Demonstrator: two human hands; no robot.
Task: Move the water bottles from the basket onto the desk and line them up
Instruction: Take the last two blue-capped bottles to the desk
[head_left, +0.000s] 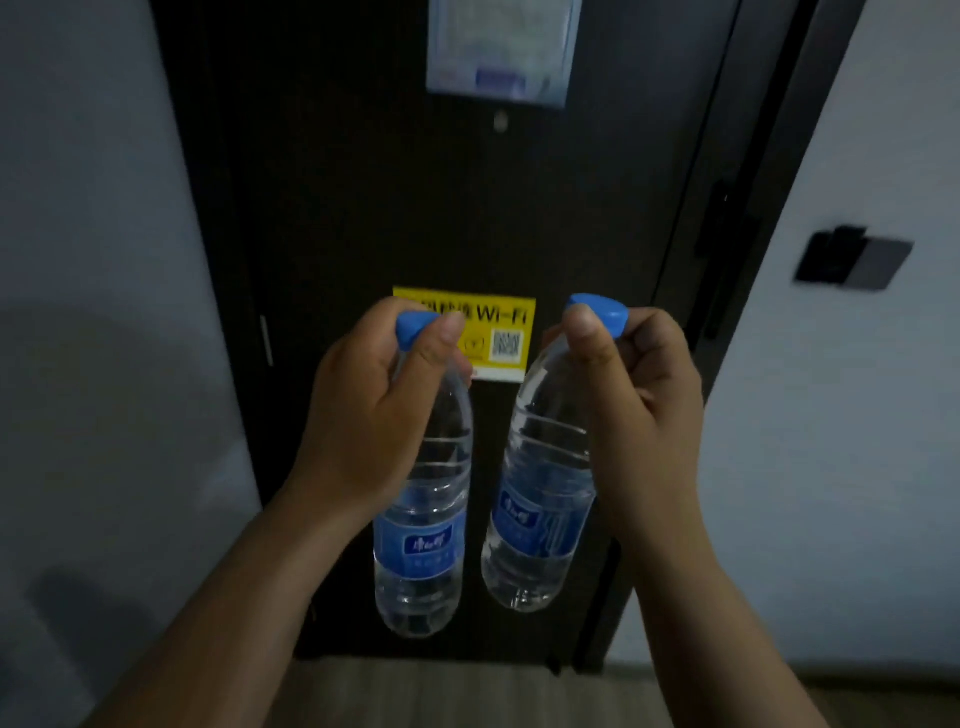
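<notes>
Both forearms are reaching up from the lower edge, bare, cut off below the elbow. Left hand (374, 410) is pinching the neck of the left bottle (423, 519) just under its blue cap (415, 327), thumb lying across the front, fingers curled behind. Right hand (636, 405) is gripping the right bottle (540, 493) the same way, thumb pressing beside its blue cap (600, 312). Both bottles are hanging in mid-air, apart from each other, not resting on anything. They are clear ribbed plastic, rounded at the base, each wearing a blue wrap label with white characters too blurred to read. The left one is hanging nearly plumb; the right one is tilting, base swinging toward the left bottle.

Below them, a strip of wood-grain floor (467, 691) is showing. Behind, a dark matte door (363, 208) is carrying a yellow Wi-Fi sticker (498, 332) with a QR code, partly covered by the left hand, and a glossy blue-white notice (501, 52), cut off at the top, text illegible. Pale smooth walls are flanking the door; a dark wall plate (852, 260) is sitting on the right wall, motion-blurred.
</notes>
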